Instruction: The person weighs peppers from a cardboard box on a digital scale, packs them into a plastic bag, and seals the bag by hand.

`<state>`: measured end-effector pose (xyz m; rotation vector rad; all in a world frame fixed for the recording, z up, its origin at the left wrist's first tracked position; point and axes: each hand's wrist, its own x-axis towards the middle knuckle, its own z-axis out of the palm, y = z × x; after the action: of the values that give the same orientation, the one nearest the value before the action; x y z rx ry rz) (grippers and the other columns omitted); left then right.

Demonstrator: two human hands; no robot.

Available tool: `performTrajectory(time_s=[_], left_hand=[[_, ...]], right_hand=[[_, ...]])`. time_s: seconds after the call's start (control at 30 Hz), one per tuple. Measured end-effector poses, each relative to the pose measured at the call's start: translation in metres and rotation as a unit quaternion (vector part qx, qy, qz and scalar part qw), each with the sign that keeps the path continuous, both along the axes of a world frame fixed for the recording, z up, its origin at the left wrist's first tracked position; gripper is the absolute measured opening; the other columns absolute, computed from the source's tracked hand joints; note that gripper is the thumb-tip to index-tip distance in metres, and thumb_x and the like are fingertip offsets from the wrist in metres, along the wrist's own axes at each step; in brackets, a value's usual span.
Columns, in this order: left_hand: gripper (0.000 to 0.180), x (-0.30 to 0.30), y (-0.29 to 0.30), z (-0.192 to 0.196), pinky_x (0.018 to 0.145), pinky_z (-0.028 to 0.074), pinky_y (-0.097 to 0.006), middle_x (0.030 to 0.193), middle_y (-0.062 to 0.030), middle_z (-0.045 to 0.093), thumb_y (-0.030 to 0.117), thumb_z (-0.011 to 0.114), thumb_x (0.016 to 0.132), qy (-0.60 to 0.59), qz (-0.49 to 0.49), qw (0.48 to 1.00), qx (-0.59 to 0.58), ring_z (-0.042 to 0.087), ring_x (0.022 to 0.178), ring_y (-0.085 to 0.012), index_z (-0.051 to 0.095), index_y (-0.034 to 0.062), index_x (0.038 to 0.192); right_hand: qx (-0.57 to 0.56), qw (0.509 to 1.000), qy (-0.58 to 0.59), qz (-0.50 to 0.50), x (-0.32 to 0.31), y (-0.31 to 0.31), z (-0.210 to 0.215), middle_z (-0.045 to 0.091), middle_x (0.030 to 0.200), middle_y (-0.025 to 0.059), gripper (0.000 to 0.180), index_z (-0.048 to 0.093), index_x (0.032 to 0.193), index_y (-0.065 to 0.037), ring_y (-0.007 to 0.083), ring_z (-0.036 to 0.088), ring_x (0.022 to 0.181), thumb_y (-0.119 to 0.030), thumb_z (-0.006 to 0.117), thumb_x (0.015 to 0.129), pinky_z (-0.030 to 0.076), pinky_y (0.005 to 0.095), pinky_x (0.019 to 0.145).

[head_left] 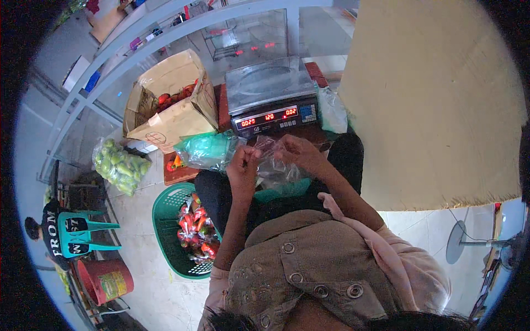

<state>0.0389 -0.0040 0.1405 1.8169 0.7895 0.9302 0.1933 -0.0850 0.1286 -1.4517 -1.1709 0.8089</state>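
Observation:
A thin clear plastic bag (271,170) hangs between my two hands, above my lap. My left hand (242,164) pinches it at one side of its upper edge. At the other side, the fingers of my right hand (301,153) are closed on the same bag. Just beyond stands a digital scale (270,83) with a bare metal plate and a lit red display. Beside my left hand lies a clear packet with green plastic in it (204,150). A green basket (160,220) on the floor at my left holds clear-wrapped red peppers (194,223).
An open carton (185,124) with red vegetables (168,102) stands left of the scale. A bag of green vegetables (118,165) lies on the tiles. A large tan panel (430,105) fills the right side. Far left are a person (49,229), a teal chair (83,234) and a red bucket (105,281).

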Motion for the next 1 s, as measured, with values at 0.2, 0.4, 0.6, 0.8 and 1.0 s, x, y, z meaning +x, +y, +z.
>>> performTrajectory(time_s=[0.2,0.4,0.6,0.8,1.0], left_hand=[[0.012,-0.002,0.001,0.0,0.048,0.031,-0.021,0.056,0.0034,0.039,0.012,0.054,0.079,-0.049,0.009,0.999,0.015,0.035,0.052,-0.005,0.051,0.0025,0.073],[0.01,-0.009,0.005,-0.006,0.05,0.033,-0.021,0.059,0.0028,0.043,0.01,0.049,0.082,-0.054,-0.017,0.996,-0.061,0.038,0.055,-0.0046,0.051,0.0029,0.075],[0.01,-0.001,0.003,0.007,0.059,0.037,-0.022,0.064,0.0013,0.048,0.012,0.05,0.081,-0.046,-0.032,0.997,-0.061,0.046,0.063,-0.0076,0.052,0.0039,0.077],[0.017,0.013,0.014,0.019,0.064,0.041,-0.026,0.068,0.0001,0.053,0.019,0.055,0.078,0.1,-0.204,0.969,0.092,0.05,0.064,-0.0116,0.057,0.0061,0.088],[0.016,0.019,0.041,0.014,0.046,0.031,-0.019,0.057,0.0036,0.048,0.02,0.051,0.081,-0.04,-0.114,0.956,-0.266,0.041,0.049,-0.0062,0.059,0.0073,0.076]], right_hand=[[-0.005,0.997,-0.068,0.023,0.009,-0.004,-0.005,0.055,0.07,0.01,0.025,0.057,0.078,-0.002,0.0194,0.055,0.067,-0.026,0.055,0.075,0.043,0.0331,0.064],[0.006,0.994,-0.112,-0.002,0.003,-0.008,0.008,0.048,0.059,0.0023,0.02,0.053,0.073,-0.001,0.0092,0.045,0.056,-0.02,0.054,0.078,0.038,0.0242,0.052],[0.024,0.999,-0.035,-0.015,0.013,0.0,0.001,0.047,0.062,0.0009,0.026,0.051,0.071,-0.002,0.0087,0.044,0.056,-0.026,0.05,0.081,0.037,0.0241,0.051],[0.066,0.997,0.031,0.003,0.032,0.022,0.062,0.053,0.085,0.0047,0.032,0.054,0.093,-0.005,0.0124,0.049,0.079,-0.034,0.046,0.082,0.039,0.0247,0.07],[0.145,0.972,0.149,0.112,0.022,0.032,0.019,0.049,0.109,0.0106,0.056,0.039,0.12,-0.005,0.0166,0.044,0.104,-0.041,0.05,0.078,0.034,0.0293,0.089]])
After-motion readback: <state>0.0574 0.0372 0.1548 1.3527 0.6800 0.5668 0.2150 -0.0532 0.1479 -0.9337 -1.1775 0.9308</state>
